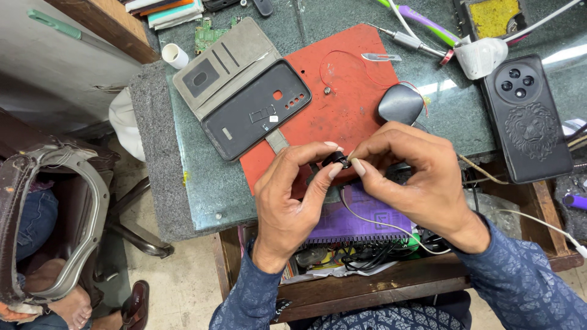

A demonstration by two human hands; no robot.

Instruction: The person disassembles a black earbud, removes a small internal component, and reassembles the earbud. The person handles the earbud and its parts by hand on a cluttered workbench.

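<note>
You held a small black earbud-like part [335,160] just over the near edge of the red mat [342,119], pinched between the thumb and forefinger of your left hand [287,205], while your right hand [411,177] met it from the other side with its fingertips [358,166] pressed together on the part's end, likely so one hand steadied it while the other worked it. A thin pale wire [379,221] trailed down from the part, below the mat, across a purple box [361,220] in the open wooden drawer [391,281], which seemed pulled out to keep spares within reach. On the mat's far left corner lay an open grey flip case with a dark phone shell [257,116], and off its right edge sat a dark oval piece [400,104] and, further right, a black phone with a round camera cluster [526,119]. Beyond the mat's far edge lay tweezers [380,57] and a white tape roll [481,57]. The mat rested on a green stone-like bench top [208,183] edged in grey felt; left of it stood a worn chair [67,214] with another person's foot [70,305] on the tiled floor.
</note>
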